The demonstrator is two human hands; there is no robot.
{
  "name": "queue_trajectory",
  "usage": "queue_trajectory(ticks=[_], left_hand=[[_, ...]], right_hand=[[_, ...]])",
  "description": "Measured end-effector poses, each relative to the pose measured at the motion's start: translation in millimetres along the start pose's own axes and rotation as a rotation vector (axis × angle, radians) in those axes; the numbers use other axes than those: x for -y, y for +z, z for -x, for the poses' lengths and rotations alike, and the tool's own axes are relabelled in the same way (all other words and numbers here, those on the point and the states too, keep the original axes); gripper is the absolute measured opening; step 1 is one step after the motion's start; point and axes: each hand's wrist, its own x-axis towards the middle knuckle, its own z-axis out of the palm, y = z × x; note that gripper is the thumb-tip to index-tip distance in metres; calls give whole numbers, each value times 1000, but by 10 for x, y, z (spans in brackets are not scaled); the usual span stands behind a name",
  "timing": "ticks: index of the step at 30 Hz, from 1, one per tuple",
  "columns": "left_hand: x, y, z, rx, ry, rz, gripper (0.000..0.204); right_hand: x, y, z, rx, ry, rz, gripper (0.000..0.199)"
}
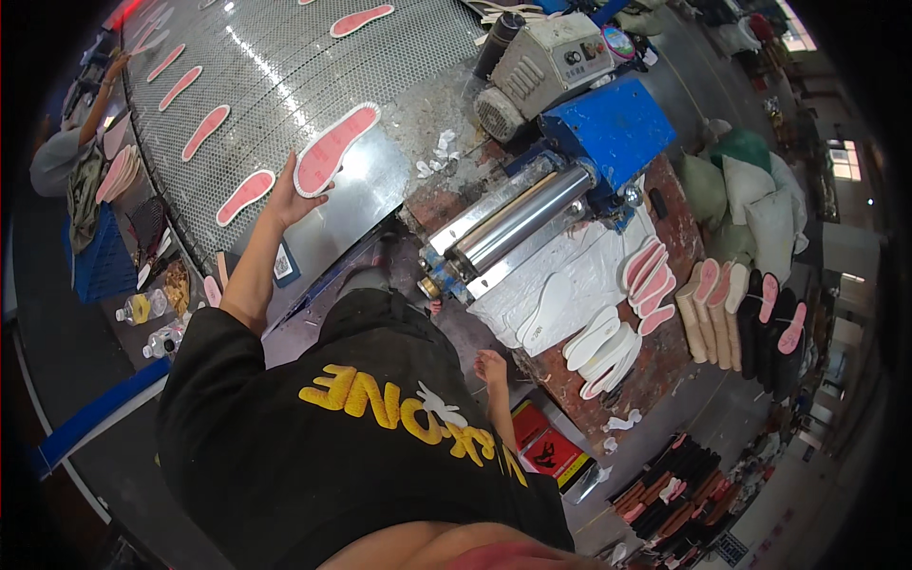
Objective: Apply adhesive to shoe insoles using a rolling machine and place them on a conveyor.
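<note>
My left hand [294, 197] reaches out over the end of the metal mesh conveyor [275, 104] and its smooth plate. It grips a pink insole with a white rim [334, 150] by the heel end, the toe pointing up and to the right. More pink insoles lie spaced out on the mesh, the closest being one insole [245, 198] just left of my hand. My right hand [491, 367] hangs low beside my body, its fingers curled in and nothing visible in them. It is near the worktable's front edge, below the roller machine [522, 218].
White soles [546, 309] and a pile of pink-topped ones [649, 275] lie on the worktable right of the rollers. A grey motor unit [556, 71] stands behind. Beige and black boots [717, 309] are farther right. Another person [59, 163] is at the far left.
</note>
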Motion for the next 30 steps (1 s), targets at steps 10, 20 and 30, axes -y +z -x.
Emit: queue_trajectory(ticks=[10,20,30], left_hand=[[127,-1091,-805,-314,7,213,70],[-331,-724,-2748,-148,151,180,69],[-438,-812,-3005,-304,-54,-144,67]], right_hand=[[161,689,474,-10,-61,-56,15],[-9,1296,816,-87,103,-166,23],[17,1551,991,-265,92,-250,28]])
